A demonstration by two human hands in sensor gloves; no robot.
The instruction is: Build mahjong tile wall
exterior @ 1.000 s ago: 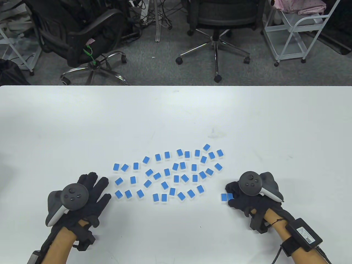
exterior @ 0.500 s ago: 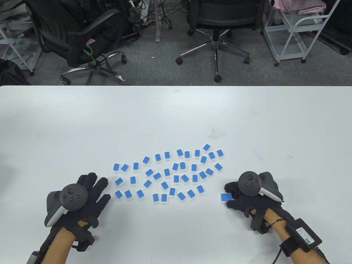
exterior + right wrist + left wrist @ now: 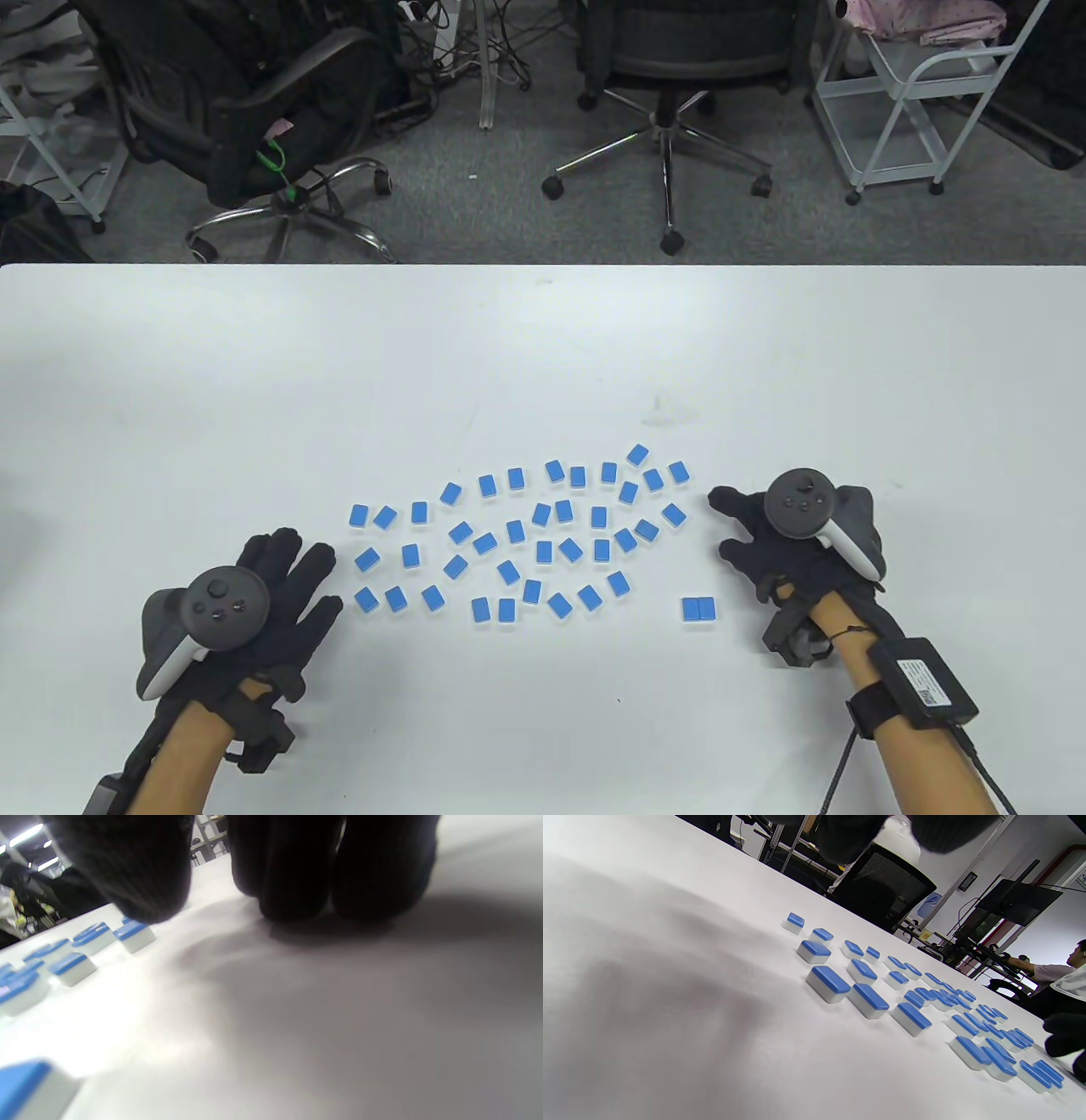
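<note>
An office is shown: swivel chairs (image 3: 670, 93) and a wire cart (image 3: 912, 102) are seen beyond the white counter (image 3: 543, 356), far ahead of the hands.

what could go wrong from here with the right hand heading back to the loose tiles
1. The right hand reaches with fingers spread toward tightly scattered loose tiles; it may nudge neighbours of the one it wants.
2. The placed pair lies close below that hand; a returning sweep could knock it out of line.
</note>
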